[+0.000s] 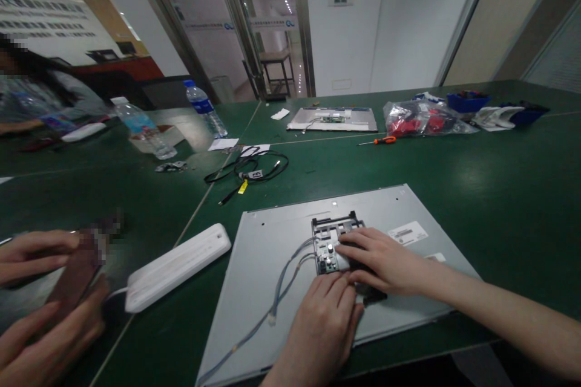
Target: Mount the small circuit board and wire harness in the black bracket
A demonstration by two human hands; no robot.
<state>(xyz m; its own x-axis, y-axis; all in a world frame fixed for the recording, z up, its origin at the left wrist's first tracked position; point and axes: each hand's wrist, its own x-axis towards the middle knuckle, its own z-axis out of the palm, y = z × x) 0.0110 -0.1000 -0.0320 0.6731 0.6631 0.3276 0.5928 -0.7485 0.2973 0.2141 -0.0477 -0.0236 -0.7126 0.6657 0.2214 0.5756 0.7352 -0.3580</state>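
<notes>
A flat silver display panel (281, 248) lies on the table before me with its metal back up. Near its middle sits a black bracket (333, 221) around a small circuit board (327, 256). My right hand (379, 260) reaches over the bracket's right part, fingers slightly apart and gripping it; its fingertips are beside the board. At the lower edge of the bracket, my left hand (324, 314) has its fingers bent and close together against it. The grips' undersides are hidden. Grey-blue cables (278, 296) run from the board's left side down across the panel.
A white power strip (179, 266) lies left of the panel, beside another person's hands (49, 296) holding a phone (77, 278). Farther back are a black cable (254, 169), water bottles (205, 109), an orange screwdriver (384, 141), a second panel (308, 121) and plastic bags (422, 120).
</notes>
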